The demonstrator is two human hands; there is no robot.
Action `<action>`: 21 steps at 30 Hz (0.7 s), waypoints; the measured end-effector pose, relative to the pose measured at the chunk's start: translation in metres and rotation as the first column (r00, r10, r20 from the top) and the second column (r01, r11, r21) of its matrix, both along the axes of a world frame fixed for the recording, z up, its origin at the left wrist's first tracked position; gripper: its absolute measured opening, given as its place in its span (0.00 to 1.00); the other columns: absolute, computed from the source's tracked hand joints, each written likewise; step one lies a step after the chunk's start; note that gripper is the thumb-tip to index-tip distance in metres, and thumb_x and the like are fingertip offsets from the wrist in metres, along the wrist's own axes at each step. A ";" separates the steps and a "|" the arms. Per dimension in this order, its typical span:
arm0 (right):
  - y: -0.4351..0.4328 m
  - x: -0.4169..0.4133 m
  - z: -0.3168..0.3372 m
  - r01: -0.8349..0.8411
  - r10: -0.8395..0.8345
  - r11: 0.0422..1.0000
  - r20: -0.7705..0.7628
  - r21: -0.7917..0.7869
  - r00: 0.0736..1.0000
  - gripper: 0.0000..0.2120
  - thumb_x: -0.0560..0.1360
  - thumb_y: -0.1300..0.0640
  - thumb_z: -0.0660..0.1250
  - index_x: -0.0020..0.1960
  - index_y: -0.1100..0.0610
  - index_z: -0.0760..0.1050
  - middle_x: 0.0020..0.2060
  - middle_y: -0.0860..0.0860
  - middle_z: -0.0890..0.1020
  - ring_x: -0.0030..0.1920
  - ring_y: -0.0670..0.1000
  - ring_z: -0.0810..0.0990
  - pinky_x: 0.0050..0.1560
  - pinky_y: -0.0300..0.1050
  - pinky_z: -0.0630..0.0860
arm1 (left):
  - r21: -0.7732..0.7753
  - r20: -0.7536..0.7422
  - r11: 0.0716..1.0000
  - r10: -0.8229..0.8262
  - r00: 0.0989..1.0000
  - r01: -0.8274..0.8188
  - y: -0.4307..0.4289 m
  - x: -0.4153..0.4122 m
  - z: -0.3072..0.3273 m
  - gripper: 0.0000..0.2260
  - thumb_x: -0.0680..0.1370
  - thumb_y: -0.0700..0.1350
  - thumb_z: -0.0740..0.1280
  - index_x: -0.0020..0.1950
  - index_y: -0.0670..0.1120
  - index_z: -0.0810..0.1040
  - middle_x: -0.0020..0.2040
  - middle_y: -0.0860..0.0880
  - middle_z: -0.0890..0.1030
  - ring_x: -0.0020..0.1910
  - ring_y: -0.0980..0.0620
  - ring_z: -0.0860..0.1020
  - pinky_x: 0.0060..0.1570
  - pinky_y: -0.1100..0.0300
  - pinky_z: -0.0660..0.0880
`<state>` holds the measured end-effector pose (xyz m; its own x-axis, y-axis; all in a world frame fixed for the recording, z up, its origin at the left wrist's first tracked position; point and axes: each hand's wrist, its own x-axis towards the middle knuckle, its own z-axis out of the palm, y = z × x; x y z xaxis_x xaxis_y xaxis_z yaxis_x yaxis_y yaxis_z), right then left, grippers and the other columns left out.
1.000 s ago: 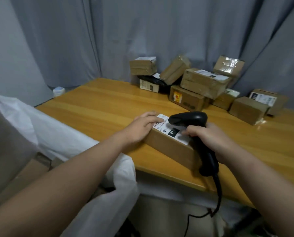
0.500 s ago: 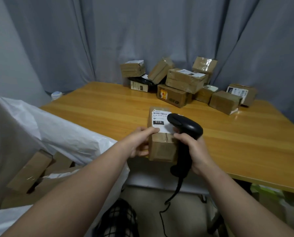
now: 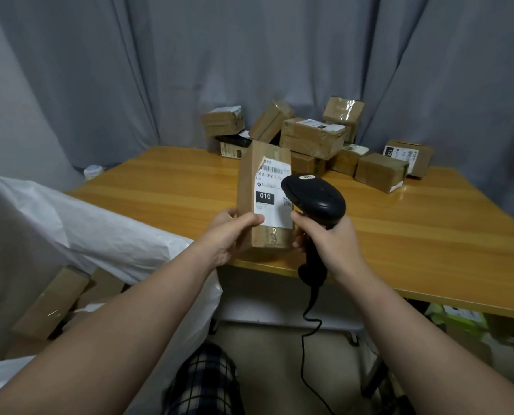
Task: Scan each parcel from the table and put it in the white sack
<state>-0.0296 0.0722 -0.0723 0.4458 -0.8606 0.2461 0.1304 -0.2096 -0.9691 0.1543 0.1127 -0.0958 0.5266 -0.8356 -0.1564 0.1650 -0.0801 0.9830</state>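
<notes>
The person is holding the cardboard parcel (image 3: 246, 187) upright at the near edge of the table (image 3: 414, 235). A second ago it was lying flat there under the left hand; now it is standing on end with its white shipping label (image 3: 269, 190) facing the camera. Whether its lower end is touching the tabletop cannot be told. The left hand (image 3: 229, 235) is gripping the parcel low on its left side, thumb curled across the front just under the label. The right hand (image 3: 333, 238) is wrapping its fingers round the handle of the black barcode scanner (image 3: 315, 199), whose head is sitting just beside the label's right edge and covering part of it. The scanner's cable (image 3: 306, 324) is hanging below the table.

Raising the parcel is likely presenting the barcode for reading, so the scan step appears to be under way. The white sack (image 3: 100, 232) is gaping open to the left, with boxes (image 3: 52, 301) already inside. A pile of parcels (image 3: 312, 136) is waiting at the table's far side.
</notes>
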 end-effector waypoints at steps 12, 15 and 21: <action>0.008 -0.008 -0.026 0.067 -0.073 0.994 -0.064 -0.086 0.995 0.11 0.74 0.61 0.71 0.34 0.62 0.76 0.22 0.52 0.75 0.24 0.52 0.76 0.31 0.44 0.75 | 0.006 0.208 0.999 0.034 0.978 -0.036 -0.001 0.018 -0.019 0.36 0.69 0.40 0.76 0.72 0.42 0.61 0.65 0.46 0.75 0.63 0.50 0.74 0.65 0.54 0.71; 0.012 -0.008 -0.024 0.056 -0.060 0.990 -0.033 -0.126 0.998 0.12 0.74 0.61 0.71 0.32 0.56 0.76 0.21 0.50 0.75 0.24 0.53 0.76 0.31 0.45 0.75 | 0.015 0.211 1.000 0.011 0.977 -0.014 0.000 0.019 -0.020 0.40 0.65 0.44 0.78 0.73 0.43 0.61 0.65 0.47 0.75 0.64 0.51 0.74 0.66 0.53 0.71; 0.018 -0.004 -0.017 0.024 -0.027 0.990 -0.013 -0.139 1.000 0.09 0.74 0.61 0.71 0.35 0.54 0.77 0.23 0.50 0.76 0.25 0.53 0.77 0.31 0.45 0.75 | -0.009 0.187 1.000 0.016 0.982 -0.015 0.001 0.019 -0.025 0.40 0.64 0.44 0.79 0.71 0.43 0.62 0.64 0.47 0.76 0.63 0.51 0.75 0.66 0.52 0.71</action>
<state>-0.0338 0.0903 -0.0892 0.4286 -0.8299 0.3571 0.1091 -0.3448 -0.9323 0.1737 0.1133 -0.1205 0.5589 -0.8278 -0.0478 -0.0206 -0.0715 0.9972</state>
